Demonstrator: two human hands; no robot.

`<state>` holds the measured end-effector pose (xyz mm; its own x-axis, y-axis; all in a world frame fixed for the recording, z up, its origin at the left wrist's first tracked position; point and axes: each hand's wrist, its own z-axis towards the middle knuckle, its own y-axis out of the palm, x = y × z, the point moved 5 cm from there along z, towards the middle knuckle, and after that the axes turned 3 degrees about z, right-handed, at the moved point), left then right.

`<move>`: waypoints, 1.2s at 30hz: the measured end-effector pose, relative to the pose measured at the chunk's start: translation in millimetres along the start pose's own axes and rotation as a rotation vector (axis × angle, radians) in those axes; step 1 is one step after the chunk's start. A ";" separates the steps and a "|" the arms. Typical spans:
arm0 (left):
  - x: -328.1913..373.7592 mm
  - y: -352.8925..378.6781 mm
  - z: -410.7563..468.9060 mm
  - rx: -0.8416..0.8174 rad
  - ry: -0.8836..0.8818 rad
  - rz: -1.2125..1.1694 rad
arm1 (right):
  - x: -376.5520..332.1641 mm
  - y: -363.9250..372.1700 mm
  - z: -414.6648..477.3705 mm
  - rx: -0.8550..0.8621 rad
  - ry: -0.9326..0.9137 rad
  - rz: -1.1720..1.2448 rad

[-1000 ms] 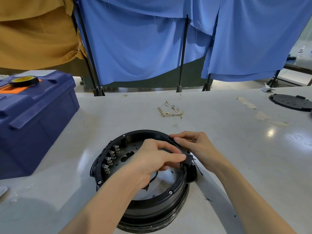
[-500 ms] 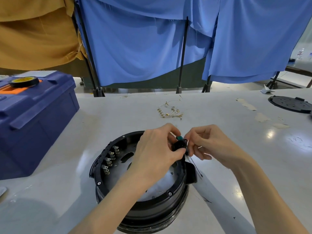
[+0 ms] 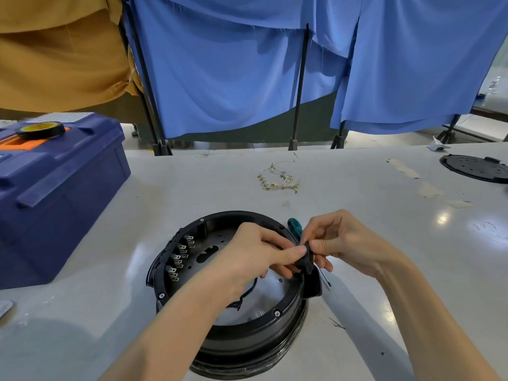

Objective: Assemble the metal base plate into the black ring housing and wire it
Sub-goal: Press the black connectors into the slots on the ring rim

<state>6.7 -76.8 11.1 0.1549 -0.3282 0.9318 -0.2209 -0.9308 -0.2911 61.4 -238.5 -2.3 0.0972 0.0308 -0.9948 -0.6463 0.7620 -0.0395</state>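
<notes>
A: Entry one, location?
B: Round black plastic ring housing [image 3: 233,325] is sitting on the pale table [image 3: 384,204], with the shiny perforated metal base plate [image 3: 268,288] lying inside it.
A: Hands?
B: Left hand [image 3: 255,259] is pinching a small black plastic part [image 3: 306,257] over the housing's right rim. Right hand [image 3: 346,243] is gripping the same part from the other side, with a teal-handled screwdriver [image 3: 294,226] running through its curled fingers.
A: Sundries?
B: Thin black wire [image 3: 248,294] is trailing across the plate, and a dark blue plastic toolbox [image 3: 55,193] is standing at the left.
</notes>
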 end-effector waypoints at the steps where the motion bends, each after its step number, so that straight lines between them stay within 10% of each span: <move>1: -2.9 -0.9 1.6 0.014 -0.024 -0.005 | 1.1 0.3 0.4 0.015 0.000 -0.013; 36: -10.1 -2.6 5.3 0.082 0.053 0.043 | 12.8 6.1 2.6 -0.011 0.091 -0.093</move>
<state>10.7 -71.9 1.3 0.0954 -0.3614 0.9275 -0.1467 -0.9267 -0.3460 60.7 -231.8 -15.0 0.0885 -0.0993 -0.9911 -0.6457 0.7519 -0.1330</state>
